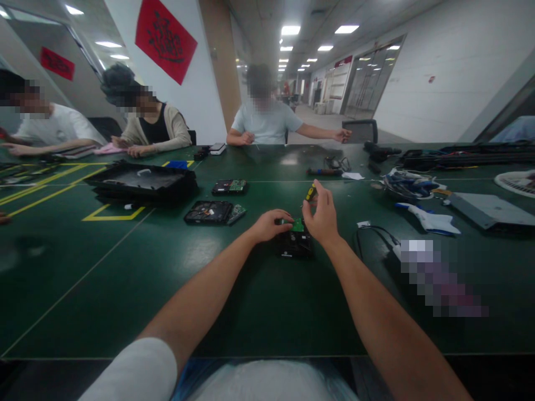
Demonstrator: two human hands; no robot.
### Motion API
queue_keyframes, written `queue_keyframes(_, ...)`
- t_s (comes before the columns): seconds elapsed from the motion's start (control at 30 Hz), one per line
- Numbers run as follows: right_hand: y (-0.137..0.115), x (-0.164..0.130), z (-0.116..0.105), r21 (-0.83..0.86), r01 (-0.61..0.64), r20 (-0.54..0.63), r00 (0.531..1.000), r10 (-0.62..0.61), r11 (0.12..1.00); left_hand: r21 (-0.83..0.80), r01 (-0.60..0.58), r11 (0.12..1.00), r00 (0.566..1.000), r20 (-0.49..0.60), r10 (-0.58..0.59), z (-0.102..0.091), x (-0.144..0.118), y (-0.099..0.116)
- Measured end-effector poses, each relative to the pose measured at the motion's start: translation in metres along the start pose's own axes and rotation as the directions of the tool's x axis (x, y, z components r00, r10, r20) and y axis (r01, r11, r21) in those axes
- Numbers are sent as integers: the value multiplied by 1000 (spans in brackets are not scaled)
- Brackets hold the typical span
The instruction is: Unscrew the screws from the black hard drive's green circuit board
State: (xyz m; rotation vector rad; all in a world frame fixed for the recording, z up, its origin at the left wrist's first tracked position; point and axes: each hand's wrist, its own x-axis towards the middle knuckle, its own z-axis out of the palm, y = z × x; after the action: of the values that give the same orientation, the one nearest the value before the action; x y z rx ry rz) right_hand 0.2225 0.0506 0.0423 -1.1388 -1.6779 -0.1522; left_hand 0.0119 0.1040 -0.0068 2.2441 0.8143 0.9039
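Observation:
A black hard drive (295,248) with a green circuit board on its far part lies on the table in front of me. My left hand (271,225) grips its left side, fingers curled and the thumb at the board. Over the drive's right edge is my right hand (322,214), its fingers closed around a small yellow and black screwdriver (310,192). The tool's handle tilts upward, and its tip is too small to make out. To the left are another hard drive (229,187) and an opened black drive casing (208,212), with a loose circuit board (237,214) beside it.
Black trays (142,181) are stacked at the left. On the right lie a cable (378,228), a blue-white glove (430,217), a bagged bundle (407,184) and a grey metal box (493,210). Across the green table (167,301) sit several people, one directly opposite (267,122).

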Motion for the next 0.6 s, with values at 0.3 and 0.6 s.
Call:
queue_keyframes(0.3, 0, -1, 0, 5, -7, 5, 1000, 7, 1000, -3, 22, 1000, 1000, -3, -22, -1, -1, 4)
queue_keyframes(0.6, -2, 0, -1, -30, -3, -22, 1000, 3, 1000, -17, 22, 1000, 1000, -2, -22, 0, 0, 4)
